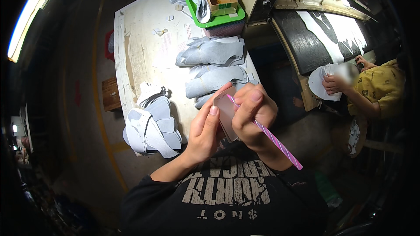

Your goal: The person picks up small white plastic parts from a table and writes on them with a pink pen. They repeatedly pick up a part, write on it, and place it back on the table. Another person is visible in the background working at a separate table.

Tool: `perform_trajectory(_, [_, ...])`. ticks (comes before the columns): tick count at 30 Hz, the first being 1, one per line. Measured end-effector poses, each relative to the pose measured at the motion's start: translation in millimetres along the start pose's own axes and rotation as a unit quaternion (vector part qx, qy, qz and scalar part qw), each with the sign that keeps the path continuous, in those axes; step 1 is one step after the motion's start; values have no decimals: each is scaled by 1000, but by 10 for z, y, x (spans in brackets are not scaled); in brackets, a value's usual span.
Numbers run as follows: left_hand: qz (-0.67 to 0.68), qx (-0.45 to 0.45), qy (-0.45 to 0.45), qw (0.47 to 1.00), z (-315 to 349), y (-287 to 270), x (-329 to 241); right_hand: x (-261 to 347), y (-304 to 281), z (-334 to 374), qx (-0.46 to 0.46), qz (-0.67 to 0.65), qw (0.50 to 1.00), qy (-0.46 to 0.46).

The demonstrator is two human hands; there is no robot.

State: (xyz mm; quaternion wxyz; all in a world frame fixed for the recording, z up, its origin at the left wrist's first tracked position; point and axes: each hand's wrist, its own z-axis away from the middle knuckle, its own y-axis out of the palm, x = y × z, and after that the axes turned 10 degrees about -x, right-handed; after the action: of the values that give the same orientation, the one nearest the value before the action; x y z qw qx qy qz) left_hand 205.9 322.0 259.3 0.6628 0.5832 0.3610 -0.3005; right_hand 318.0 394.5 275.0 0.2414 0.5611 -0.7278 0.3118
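Far ahead, a white worktable (140, 28) carries grey bundles (214, 53). Working remotely, I have the left hand (203, 133) holding a small pad (226, 116) by its edges at the worktable's near side, the right hand (256, 112) pinching a striped pen (280, 145) near its tip. I judge both light; the pad may flex, so edges suit.

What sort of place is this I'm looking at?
Probably a factory workshop: stacked grey cut pieces on a white table, a co-worker in yellow and a black-topped bench.
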Motion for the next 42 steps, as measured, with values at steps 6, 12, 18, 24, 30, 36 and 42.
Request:
perform_trajectory(6, [-9,-13,15,1000,-11,-8,38,-22,3,6,13,35,999,-2])
perform_trajectory(12, [39,-38,-18,998,-5,29,13,-20,-80,16,55,-69,996,23])
perform_trajectory(18, [8,-26,4,1000,-14,13,18,-57,-60,37,88,-38,995,-20])
perform_trajectory(24, [-13,-33,9,999,1,-24,49,-53,-50,48,94,-25,994,-45])
perform_trajectory(30, [-3,-30,22,999,16,-32,49,1,-46,59,78,-64,995,-7])
perform_trajectory(36, [-21,-25,26,999,18,-46,41,-24,-48,77,78,-45,996,-18])
perform_trajectory(42, [-27,-21,21,999,20,-43,17,-50,-52,80,76,-74,994,-31])
